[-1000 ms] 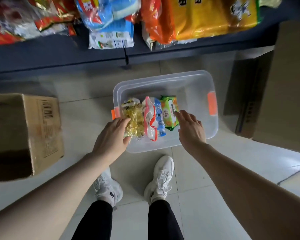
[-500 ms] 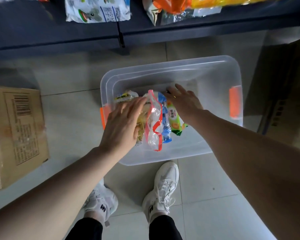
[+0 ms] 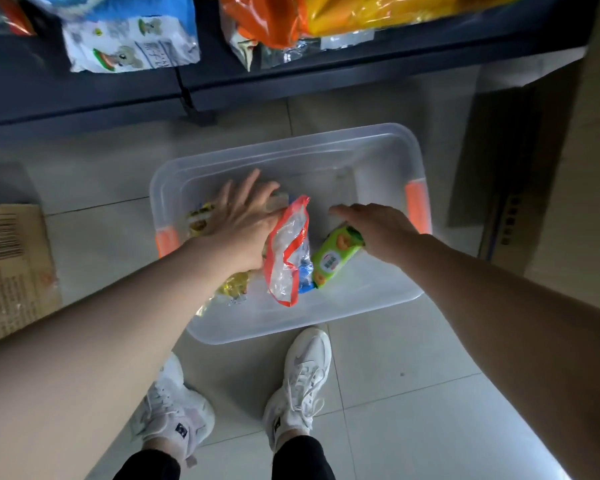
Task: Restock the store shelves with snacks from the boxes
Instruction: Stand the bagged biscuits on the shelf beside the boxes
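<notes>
Hands reach down into a clear plastic storage bin [image 3: 388, 147] with orange side latches, standing on the pale tiled floor [image 3: 413, 382] just in front of a pair of white sneakers [image 3: 300, 382]. The left hand [image 3: 245, 225] lies flat, fingers straight and spread, pressing on a yellow snack packet [image 3: 234, 285] whose upper part it hides; only crumpled yellow and clear film shows below the wrist and at the fingertips. Touching its thumb side stands a clear bag with red edging [image 3: 288, 249], tilted, with a blue packet [image 3: 305, 273] largely hidden behind it. The right hand [image 3: 378, 230] hovers palm down over the far end of a green snack packet [image 3: 333, 258] printed with orange biscuits; its fingers point away from the camera and whether they curl round the packet or merely rest above it cannot be told. Above, a dark blue store shelf [image 3: 291, 84] carries a white and blue bag with a cartoon animal [image 3: 132, 43] and orange and yellow bags [image 3: 343, 15], all cut off by the top edge and blurred. A brown cardboard box [image 3: 11, 268] with a barcode is cropped at the left; another cardboard box [image 3: 541, 168] stands in shadow at the right, its markings unreadable
</notes>
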Available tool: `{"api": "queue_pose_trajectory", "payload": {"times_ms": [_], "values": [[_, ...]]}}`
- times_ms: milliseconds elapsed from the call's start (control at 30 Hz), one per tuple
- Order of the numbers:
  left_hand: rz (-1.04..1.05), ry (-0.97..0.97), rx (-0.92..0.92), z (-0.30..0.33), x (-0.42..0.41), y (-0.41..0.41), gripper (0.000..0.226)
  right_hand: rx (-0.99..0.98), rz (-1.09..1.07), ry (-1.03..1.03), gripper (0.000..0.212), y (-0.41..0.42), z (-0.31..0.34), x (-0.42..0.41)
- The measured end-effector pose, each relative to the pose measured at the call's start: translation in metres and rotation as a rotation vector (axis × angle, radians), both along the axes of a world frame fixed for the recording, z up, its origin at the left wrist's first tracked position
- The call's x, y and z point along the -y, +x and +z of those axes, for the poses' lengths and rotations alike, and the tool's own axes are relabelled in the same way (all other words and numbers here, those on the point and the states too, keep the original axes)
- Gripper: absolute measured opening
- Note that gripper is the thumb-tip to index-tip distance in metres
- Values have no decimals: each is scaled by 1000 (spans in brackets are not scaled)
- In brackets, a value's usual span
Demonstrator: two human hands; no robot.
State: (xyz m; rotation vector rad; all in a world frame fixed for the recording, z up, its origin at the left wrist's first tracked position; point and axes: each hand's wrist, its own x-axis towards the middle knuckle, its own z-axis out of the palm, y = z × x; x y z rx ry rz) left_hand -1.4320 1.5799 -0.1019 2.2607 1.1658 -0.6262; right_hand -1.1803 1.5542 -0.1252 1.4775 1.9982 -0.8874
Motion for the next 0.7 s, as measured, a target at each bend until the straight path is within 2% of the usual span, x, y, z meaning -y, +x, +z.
{"api": "queue_pose_trajectory", "payload": {"times_ms": [67,200,300,433,533,700], "values": [[-73,-40,34,-7,-3,3,93,7,76,18,64,-4,-2,6],[-220,-63,119,-11,-1,5,67,77,56,44,56,-10,0,16],[-189,-110,136,-10,0,3,53,66,10,104,51,-13,10,28],[-94,-44,212,17,5,-5,70,-14,-154,266,44,-20,35,50],[37,-31,304,53,15,-17,84,-40,-287,343,48,-20,64,64],[104,72,412,129,18,-37,74,-116,-501,375,52,-21,148,80]]}}
